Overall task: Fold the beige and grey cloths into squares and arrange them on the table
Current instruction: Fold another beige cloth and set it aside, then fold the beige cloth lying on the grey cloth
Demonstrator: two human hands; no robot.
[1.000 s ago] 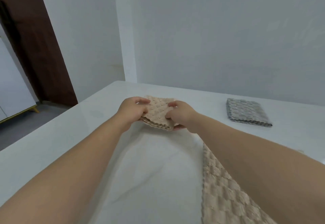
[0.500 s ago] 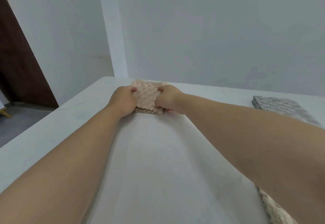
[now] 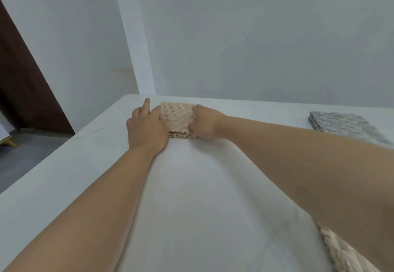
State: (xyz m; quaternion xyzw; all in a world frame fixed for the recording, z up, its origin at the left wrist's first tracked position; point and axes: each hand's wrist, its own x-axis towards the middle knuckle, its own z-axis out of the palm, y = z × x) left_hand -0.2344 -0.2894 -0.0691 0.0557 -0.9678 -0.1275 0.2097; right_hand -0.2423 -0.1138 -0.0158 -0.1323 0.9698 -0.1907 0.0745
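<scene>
At far centre of the table (image 3: 191,197), we find the beige cloth (image 3: 178,120) lying flat, folded into a thick square with wavy layered edges on its near side. The left hand (image 3: 147,128) rests against its left edge, fingers mostly straight, clasping nothing. The right hand (image 3: 205,123) curls over the right edge, pinching it. A grey cloth (image 3: 343,126) lies folded at far right, and a second beige cloth (image 3: 345,252) at near right.
</scene>
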